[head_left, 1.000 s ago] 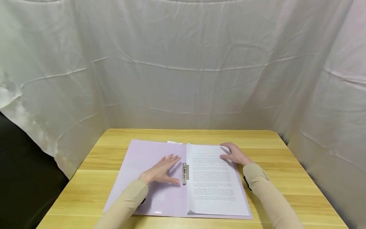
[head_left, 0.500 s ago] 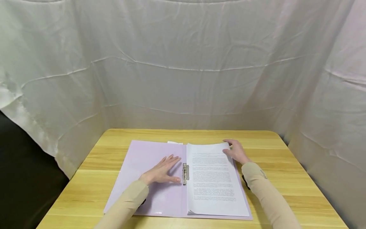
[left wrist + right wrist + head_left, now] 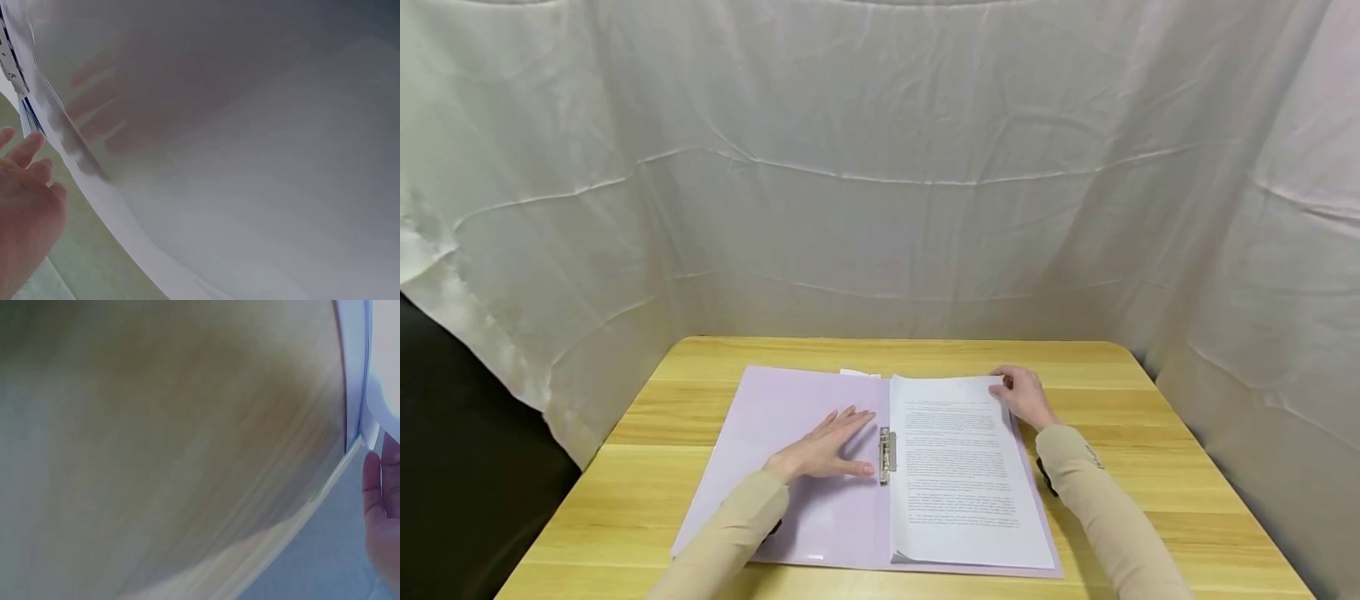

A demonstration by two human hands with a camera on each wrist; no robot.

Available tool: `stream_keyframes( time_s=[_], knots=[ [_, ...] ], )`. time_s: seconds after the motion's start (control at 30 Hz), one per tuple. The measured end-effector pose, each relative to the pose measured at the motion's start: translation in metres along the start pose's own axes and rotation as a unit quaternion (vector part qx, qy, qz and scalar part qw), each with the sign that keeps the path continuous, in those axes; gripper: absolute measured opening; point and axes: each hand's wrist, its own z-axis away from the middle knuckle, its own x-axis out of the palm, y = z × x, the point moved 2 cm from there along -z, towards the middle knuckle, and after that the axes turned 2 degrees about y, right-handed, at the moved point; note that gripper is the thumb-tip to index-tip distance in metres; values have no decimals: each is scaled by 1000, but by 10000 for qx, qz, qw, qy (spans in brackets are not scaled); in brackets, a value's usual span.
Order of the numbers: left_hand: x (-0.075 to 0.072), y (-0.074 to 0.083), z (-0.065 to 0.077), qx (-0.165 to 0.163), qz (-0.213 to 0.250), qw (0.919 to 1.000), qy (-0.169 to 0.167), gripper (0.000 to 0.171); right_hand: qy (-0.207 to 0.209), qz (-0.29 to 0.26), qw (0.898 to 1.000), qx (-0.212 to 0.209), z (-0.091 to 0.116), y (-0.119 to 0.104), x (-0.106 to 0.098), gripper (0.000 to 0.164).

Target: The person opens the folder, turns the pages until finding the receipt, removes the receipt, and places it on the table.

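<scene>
Folder [image 3: 775, 425] in head view: pale lilac, slightly glossy, lying open flat on the yellow wood-grain table [image 3: 625, 492]. Silvery metal clip [image 3: 883, 457] at the spine. Right half carries the paper stack [image 3: 958, 475]: white sheets, small dark print, bottom-left corner a bit fanned, left edge right at the clip. Can't tell if the clip bites the sheets. White slip [image 3: 859, 372] pokes out past the folder's top edge. Left hand [image 3: 820, 450] over the left cover, fingers straight and spread, thumb tip just beside the clip; contact with cover unclear. Right hand [image 3: 1024, 402] at the stack's top-right corner, thumb and fingers pinching it; sheet count unclear.

Left wrist: glossy cover fills most of the frame, greyish here, mirroring the spread fingers. Hand at the left edge, fingertips near the clip's end.

Right wrist: mostly blurred table. Folder edge and stack corner upper right, white, washed out. Fingers right at that corner; hand cut off by the frame, so pinch isn't readable from here.
</scene>
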Motion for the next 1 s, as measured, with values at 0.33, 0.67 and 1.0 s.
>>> stream_keyframes(
  time_s=[0.33, 0.67, 1.0],
  knots=[
    [-1, 0, -1, -27, -2, 10000, -41, 92, -96, 118, 9997, 168, -2, 2, -3, 17],
    [-2, 1, -2, -28, 30, 10000, -27, 91, -169, -389, 9974, 583, 1, -1, -8, 28],
    [-2, 5, 2, -81, 20, 9998, 152, 89, -1637, -2503, 9457, 1273, 17, -10, -14, 70]
  ],
)
